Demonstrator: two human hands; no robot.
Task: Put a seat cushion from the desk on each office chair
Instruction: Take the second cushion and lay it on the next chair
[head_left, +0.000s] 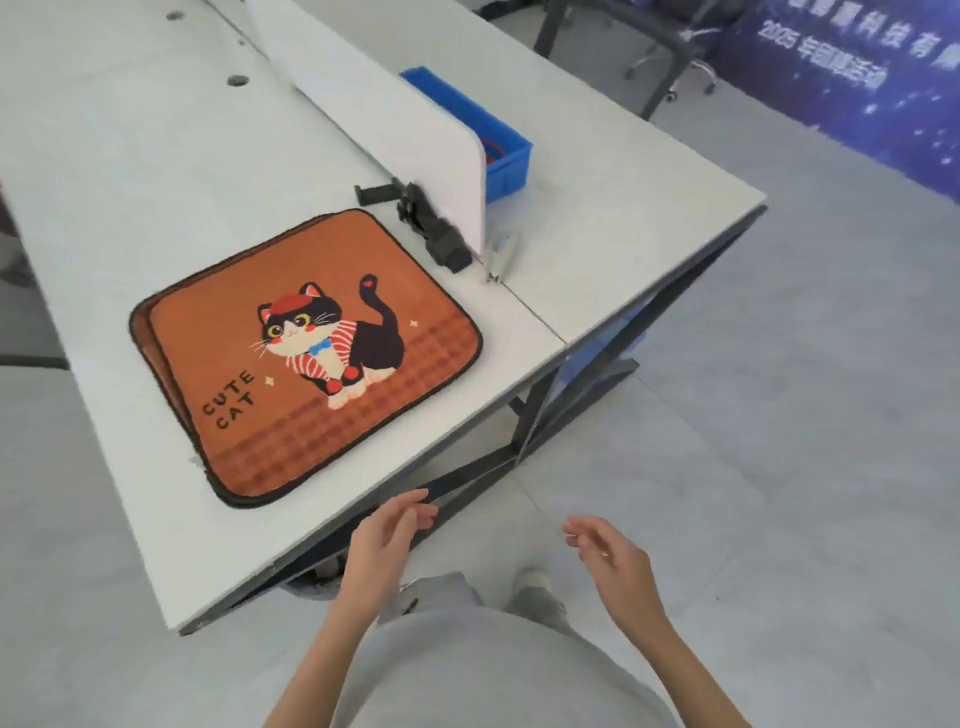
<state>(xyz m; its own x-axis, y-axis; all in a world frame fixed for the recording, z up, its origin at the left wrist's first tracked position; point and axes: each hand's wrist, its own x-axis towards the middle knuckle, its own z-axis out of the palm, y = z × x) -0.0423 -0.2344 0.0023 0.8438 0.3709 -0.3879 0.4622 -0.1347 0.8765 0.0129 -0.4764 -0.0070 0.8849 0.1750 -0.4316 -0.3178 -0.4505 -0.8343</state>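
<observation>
A stack of orange seat cushions (306, 358) lies flat on the white desk (130, 197). The top one shows a black-and-white cat and the words "CUTE CAT"; the edge of at least one more peeks out underneath at the left. My left hand (384, 545) hovers open just off the desk's near edge, below the cushions and not touching them. My right hand (610, 556) is open over the floor to the right, empty. An office chair (670, 47) stands far back at the top, only partly in view.
A white divider panel (395, 119) stands on the desk behind the cushions. A black clamp-like device (426, 218) lies at its foot, and a blue plastic bin (483, 135) sits beyond it. Grey floor spreads to the right. A dark blue banner (857, 78) stands at the top right.
</observation>
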